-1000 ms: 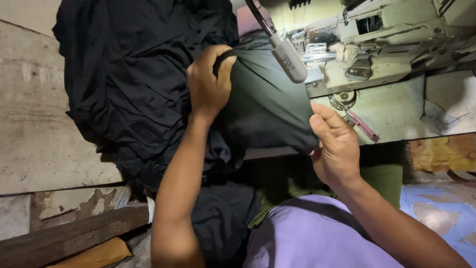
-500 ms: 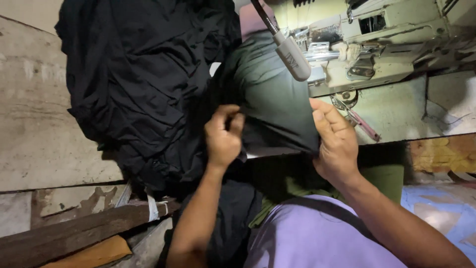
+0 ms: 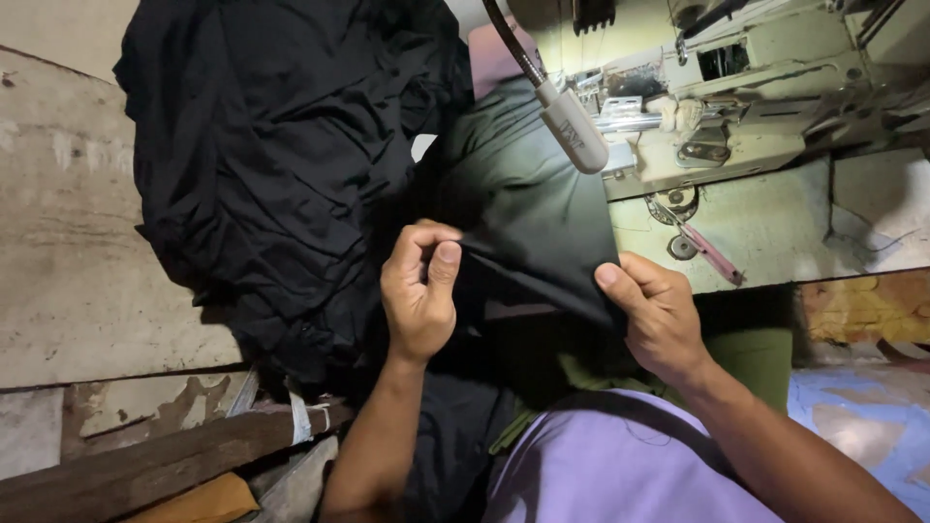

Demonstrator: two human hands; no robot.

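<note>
We pinch the near edge of a smooth, dark green cloth panel (image 3: 528, 218) with both hands: our left hand (image 3: 419, 295) grips its corner between thumb and curled fingers, our right hand (image 3: 659, 315) clamps the other end under the thumb. The panel stretches taut between them, over the pale, scuffed worktop (image 3: 765, 228). Left of our left hand lies a rumpled heap of soft black fabric (image 3: 281, 165); beyond our right hand stands the cream metal sewing machine (image 3: 736, 87).

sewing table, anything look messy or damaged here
Nothing looks broken or spilled. The black fabric pile sits crumpled on the worn, stained table. Both the left hand and right hand pinch the dark green cloth by its edge.
</note>
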